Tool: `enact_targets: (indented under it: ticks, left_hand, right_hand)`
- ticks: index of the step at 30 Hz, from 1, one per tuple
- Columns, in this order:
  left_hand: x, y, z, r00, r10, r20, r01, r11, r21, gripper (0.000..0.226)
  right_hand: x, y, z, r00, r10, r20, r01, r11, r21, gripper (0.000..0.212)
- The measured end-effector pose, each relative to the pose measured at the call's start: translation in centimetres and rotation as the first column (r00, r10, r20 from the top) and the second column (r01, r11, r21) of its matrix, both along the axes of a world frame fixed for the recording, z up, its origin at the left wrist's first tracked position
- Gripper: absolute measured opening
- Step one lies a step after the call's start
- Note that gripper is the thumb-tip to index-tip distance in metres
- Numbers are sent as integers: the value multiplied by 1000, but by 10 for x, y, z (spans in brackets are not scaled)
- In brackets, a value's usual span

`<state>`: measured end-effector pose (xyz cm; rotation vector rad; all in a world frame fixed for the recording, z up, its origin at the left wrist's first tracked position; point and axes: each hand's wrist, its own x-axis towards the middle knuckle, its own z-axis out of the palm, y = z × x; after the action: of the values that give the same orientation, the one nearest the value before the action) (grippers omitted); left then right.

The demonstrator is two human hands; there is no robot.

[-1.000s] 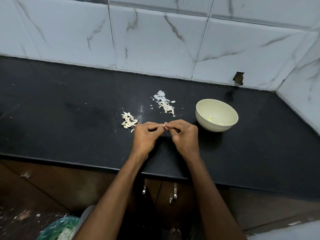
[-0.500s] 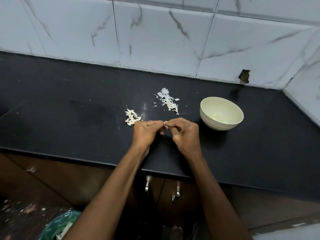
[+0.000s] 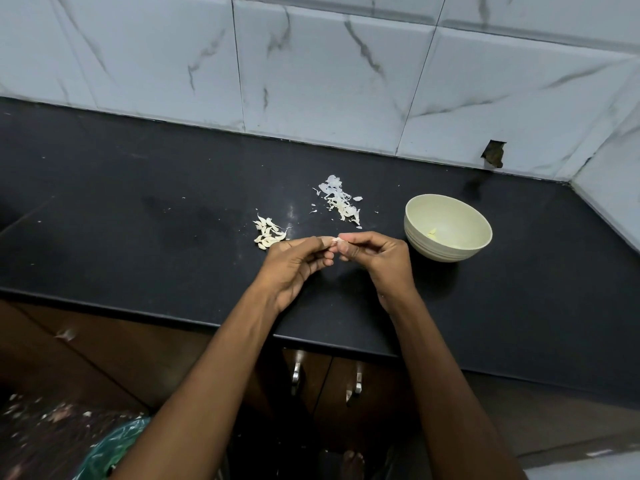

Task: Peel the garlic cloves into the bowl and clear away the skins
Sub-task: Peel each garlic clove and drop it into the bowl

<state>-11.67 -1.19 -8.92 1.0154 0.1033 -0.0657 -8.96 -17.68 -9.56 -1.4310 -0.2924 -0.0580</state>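
Over the black counter (image 3: 145, 237), my left hand (image 3: 294, 265) and my right hand (image 3: 377, 258) meet fingertip to fingertip and pinch one small garlic clove (image 3: 336, 240) between them; only a pale sliver of it shows. A heap of unpeeled cloves (image 3: 267, 233) lies just beyond my left hand. Farther back sits a pile of papery white skins (image 3: 341, 202). To the right stands a pale cream bowl (image 3: 415, 220) with a few peeled bits (image 3: 432, 232) inside.
A marble-tiled wall runs behind the counter and turns along the right side, with a dark hole (image 3: 494, 154) low in the tiles. Below the counter's front edge are brown cabinet doors with metal handles (image 3: 297, 372). A green bag (image 3: 114, 448) sits on the floor at lower left.
Both hands stay together on the clove, and my left hand has rolled to show its palm side. The camera has tilted, shifting the scene slightly.
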Motion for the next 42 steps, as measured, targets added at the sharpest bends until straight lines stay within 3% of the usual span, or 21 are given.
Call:
enact_targets:
  ticks: [4,10,13,16,22,26,30,34,36,37,42]
  left_hand:
    - [0,-4,-4,998,45,33,-46,998,51,19]
    - [0,-9,-18,962,207,176,-245,942,229,9]
    - [0,-11,-18,964,198,179,-233,952,200,8]
    - [0,-16,-18,963,215,162,-240,958,156,8]
    - [1,-13,-17,952,295,84,-299,953,41,9]
    - [4,-18,-15,939,325,115,-342,923,178,13]
    - [7,-21,-11,908,410,87,-419,887,194,19]
    - [6,-22,-19,878,422,227,-477,814,333,14]
    - [6,-21,-23,887,362,286,-452,807,380,48]
    - [6,-21,-23,890,340,304,-443,806,394,51]
    - [-1,-22,-16,920,219,325,-337,865,372,14]
  right_hand:
    - [1,-2,-2,1000,23,3,-23,1000,-20,22]
    - [3,3,-9,975,-30,220,92,956,-277,17]
    - [2,3,-9,983,-50,177,86,976,-201,16]
    - [2,5,-6,999,-34,-3,34,999,4,16]
    - [3,-1,2,987,-1,-162,53,947,318,13]
    - [1,-2,0,981,-16,-194,78,947,312,17]
    - [-4,-2,-2,983,-3,-181,53,961,271,18]
    - [-5,-2,-3,988,11,-151,25,973,230,19]
    - [-5,-1,-4,991,10,-130,16,980,197,19]
    - [-5,-1,-5,993,8,-119,13,984,180,19]
    - [-4,-1,-6,997,27,-75,-18,994,109,22]
